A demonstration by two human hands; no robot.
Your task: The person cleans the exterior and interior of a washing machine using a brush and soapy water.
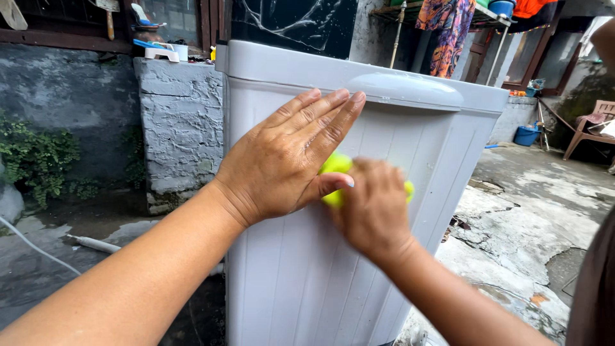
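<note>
Head view: washing machine (301, 269) stands upright on cracked concrete ground (525, 224), its casing pale grey, ribbed, smooth plastic. Left hand (282, 160) lies flat against the front panel, fingers straight and together. Right hand (371, 208) is closed around a yellow-green sponge (334, 165), pressing it onto the panel just beside the left thumb.

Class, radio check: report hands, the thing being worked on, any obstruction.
Left hand flat on white washing machine. Right hand gripping yellow sponge against its side. No obstruction.
</note>
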